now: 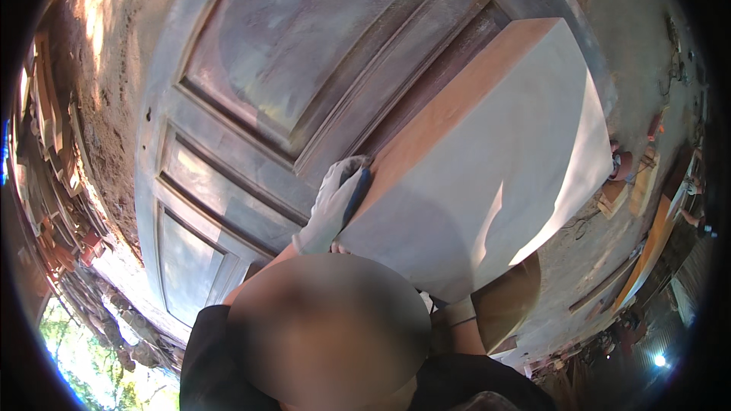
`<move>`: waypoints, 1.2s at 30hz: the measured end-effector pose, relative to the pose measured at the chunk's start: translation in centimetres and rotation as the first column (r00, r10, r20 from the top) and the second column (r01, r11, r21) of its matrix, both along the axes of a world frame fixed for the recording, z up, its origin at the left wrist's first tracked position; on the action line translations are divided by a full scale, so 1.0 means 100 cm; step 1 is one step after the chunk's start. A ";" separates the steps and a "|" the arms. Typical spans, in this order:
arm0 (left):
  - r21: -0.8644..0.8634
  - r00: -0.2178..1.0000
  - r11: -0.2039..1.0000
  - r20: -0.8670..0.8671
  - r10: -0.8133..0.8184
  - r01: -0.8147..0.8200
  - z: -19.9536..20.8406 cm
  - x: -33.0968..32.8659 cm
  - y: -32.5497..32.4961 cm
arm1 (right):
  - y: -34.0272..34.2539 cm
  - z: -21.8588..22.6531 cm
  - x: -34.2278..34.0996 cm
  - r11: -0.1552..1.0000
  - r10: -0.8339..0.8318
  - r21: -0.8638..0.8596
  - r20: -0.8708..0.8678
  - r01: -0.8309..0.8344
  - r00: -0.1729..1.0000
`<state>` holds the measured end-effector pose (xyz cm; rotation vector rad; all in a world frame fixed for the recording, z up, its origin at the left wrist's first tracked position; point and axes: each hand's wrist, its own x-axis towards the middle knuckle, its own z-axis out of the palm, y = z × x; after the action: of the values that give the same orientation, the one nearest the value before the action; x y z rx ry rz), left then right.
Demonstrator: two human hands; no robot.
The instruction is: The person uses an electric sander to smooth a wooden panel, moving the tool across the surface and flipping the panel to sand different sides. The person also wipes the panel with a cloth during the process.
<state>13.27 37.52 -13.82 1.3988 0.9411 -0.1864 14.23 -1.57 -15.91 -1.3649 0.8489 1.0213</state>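
Note:
A large flat board with a pale grey-white face and a bare brown wood edge slants across the middle. My left hand, in a white glove, is closed at the near end of that brown edge. A dark blue strip runs along the hand's side against the wood; whether it is a held pad or part of the glove cannot be told. My right hand is at the board's near lower edge, its fingers hidden. Behind the board lies a grey panelled door with moulded frames.
Wood scraps are heaped along the left. More boards and loose pieces lie on the ground at the right. Another person's hand shows at the far right. Sunlight streaks the dirt ground.

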 end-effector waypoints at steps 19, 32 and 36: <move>-0.217 0.986 0.972 -0.152 0.062 -0.095 0.004 0.059 0.001 | -0.013 -0.008 0.042 0.995 -0.095 0.005 -0.081 0.096 0.992; 0.154 0.978 0.969 -0.103 -0.181 0.195 0.005 0.067 0.003 | -0.015 0.012 0.068 0.999 -0.032 -0.015 0.010 0.032 0.999; 0.419 0.932 0.863 0.093 -0.350 0.282 -0.005 0.055 0.010 | -0.017 0.015 0.066 0.999 -0.032 0.000 0.036 0.032 0.999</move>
<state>18.80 38.56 -14.31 1.9202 0.6212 -0.1229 20.79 -3.25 -14.45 -1.3624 0.8422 0.9696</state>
